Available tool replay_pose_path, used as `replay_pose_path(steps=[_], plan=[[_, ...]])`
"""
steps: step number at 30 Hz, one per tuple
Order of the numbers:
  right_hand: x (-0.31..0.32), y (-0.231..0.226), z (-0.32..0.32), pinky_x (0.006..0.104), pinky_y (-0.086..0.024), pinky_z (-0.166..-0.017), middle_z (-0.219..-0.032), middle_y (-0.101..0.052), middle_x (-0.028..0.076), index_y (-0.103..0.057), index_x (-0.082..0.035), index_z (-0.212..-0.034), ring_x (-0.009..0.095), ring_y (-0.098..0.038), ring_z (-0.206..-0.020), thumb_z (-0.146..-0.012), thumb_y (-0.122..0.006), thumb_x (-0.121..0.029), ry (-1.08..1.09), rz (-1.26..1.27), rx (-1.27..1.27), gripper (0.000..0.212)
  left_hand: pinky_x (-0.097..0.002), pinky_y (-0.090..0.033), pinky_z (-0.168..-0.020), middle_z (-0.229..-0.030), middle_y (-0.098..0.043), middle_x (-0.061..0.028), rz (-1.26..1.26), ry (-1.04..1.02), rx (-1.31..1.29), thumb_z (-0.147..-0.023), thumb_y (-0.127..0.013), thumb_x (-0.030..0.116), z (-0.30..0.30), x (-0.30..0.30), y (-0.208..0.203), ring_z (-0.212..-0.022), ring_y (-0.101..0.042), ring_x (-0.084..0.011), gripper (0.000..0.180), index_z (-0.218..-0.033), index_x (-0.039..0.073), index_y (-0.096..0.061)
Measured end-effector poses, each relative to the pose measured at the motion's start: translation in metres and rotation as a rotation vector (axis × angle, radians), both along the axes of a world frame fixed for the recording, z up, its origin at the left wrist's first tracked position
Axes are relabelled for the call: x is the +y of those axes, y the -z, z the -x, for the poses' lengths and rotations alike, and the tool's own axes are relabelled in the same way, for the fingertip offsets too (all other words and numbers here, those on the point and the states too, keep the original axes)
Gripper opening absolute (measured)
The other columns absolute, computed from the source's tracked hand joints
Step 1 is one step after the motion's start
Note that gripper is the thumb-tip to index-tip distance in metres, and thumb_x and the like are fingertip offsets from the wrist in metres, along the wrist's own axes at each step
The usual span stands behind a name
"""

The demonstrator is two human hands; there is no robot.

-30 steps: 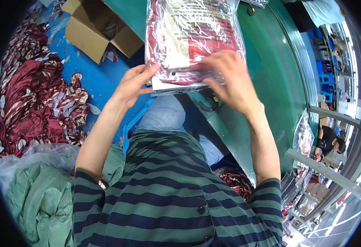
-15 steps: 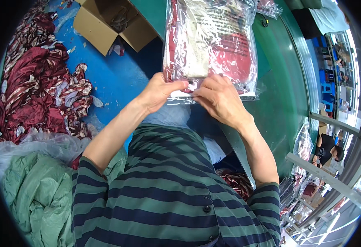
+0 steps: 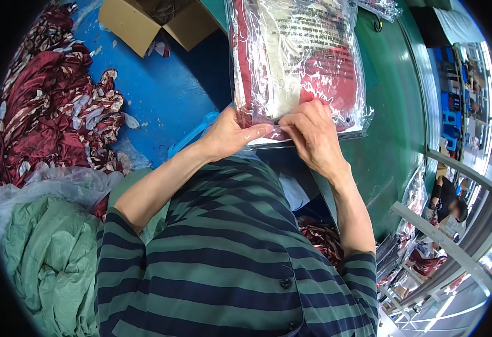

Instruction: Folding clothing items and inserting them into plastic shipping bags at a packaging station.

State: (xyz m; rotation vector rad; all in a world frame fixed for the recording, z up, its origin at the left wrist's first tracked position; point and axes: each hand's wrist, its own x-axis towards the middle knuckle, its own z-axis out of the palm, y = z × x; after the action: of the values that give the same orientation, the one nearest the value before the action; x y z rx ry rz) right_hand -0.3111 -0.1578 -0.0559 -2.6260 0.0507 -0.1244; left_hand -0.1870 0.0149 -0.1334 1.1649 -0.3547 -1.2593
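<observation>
A clear plastic bag [image 3: 282,62] with folded red and cream fabric inside lies in front of me, over the near part of the green table. Dark print runs across its upper face. My left hand [image 3: 232,133] grips the bag's near left corner, thumb on top and fingers underneath. Just to its right, my right hand [image 3: 313,132] pinches the bag's near edge between thumb and fingers. The fingertips of both hands are close together along that edge. The underside of the bag and the fingers beneath it are hidden.
The green table [image 3: 395,106] stretches to the right. On the blue floor [image 3: 156,106] stands an open cardboard box [image 3: 131,25]. Dark red patterned fabric [image 3: 49,112] is heaped at left, above a green cloth [image 3: 46,253]. Another person [image 3: 448,202] is far right.
The bag and both hands have shifted slightly right in the picture. My right hand has slid a little along the bag's edge. A blue plastic edge now shows beside my left wrist.
</observation>
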Motion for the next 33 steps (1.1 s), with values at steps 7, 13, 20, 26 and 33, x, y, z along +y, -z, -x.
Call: replay_pose_path(steps=[7, 13, 20, 26, 33], plan=[[-0.006, 0.003, -0.003, 0.0326, -0.041, -0.084, -0.092, -0.060, 0.002, -0.068, -0.008, -0.095, 0.021, -0.051, -0.085, -0.086, -0.070, -0.005, -0.064, 0.002, 0.005, 0.010, -0.0260, -0.054, -0.081, -0.112, -0.072, -0.0083, 0.117, 0.012, 0.000, -0.091, -0.072, 0.004, 0.001, -0.005, 0.010, -0.093, -0.064, -0.0122, 0.038, -0.128, 0.001, -0.061], [-0.015, 0.008, -0.012, 0.0322, -0.041, -0.084, -0.094, -0.063, 0.001, -0.068, -0.009, -0.094, 0.020, -0.051, -0.083, -0.085, -0.071, -0.005, -0.022, -0.127, 0.095, 0.010, -0.0257, -0.054, -0.080, -0.111, -0.072, -0.0087, 0.156, 0.093, 0.025, -0.091, -0.072, 0.003, -0.008, -0.004, 0.014, -0.094, -0.065, -0.0116, 0.039, -0.129, 0.000, -0.061], [-0.019, 0.010, -0.009, 0.0325, -0.043, -0.079, -0.093, -0.060, 0.001, -0.067, -0.010, -0.096, 0.021, -0.050, -0.083, -0.087, -0.069, -0.009, -0.091, -0.068, 0.069, 0.010, -0.0251, -0.054, -0.079, -0.110, -0.072, -0.0083, 0.114, 0.111, -0.018, -0.091, -0.071, 0.003, -0.010, -0.005, 0.011, -0.093, -0.064, -0.0114, 0.038, -0.128, 0.001, -0.061], [-0.013, 0.004, -0.015, 0.0327, -0.043, -0.077, -0.086, -0.060, 0.002, -0.064, -0.007, -0.088, 0.020, -0.051, -0.081, -0.086, -0.072, -0.008, 0.041, -0.174, 0.127, 0.008, -0.0262, -0.054, -0.080, -0.111, -0.071, -0.0089, 0.061, 0.130, -0.064, -0.091, -0.071, 0.004, -0.009, -0.002, 0.022, -0.095, -0.065, -0.0124, 0.038, -0.128, 0.001, -0.061], [-0.033, 0.004, -0.030, 0.0363, -0.045, -0.080, -0.086, -0.062, 0.004, -0.059, -0.009, -0.088, 0.023, -0.056, -0.079, -0.086, -0.072, -0.018, 0.047, -0.376, 0.398, 0.015, -0.0269, -0.054, -0.081, -0.116, -0.070, -0.0088, 0.069, 0.089, -0.141, -0.090, -0.073, 0.006, -0.004, -0.009, 0.023, -0.096, -0.064, -0.0133, 0.043, -0.130, 0.001, -0.060]])
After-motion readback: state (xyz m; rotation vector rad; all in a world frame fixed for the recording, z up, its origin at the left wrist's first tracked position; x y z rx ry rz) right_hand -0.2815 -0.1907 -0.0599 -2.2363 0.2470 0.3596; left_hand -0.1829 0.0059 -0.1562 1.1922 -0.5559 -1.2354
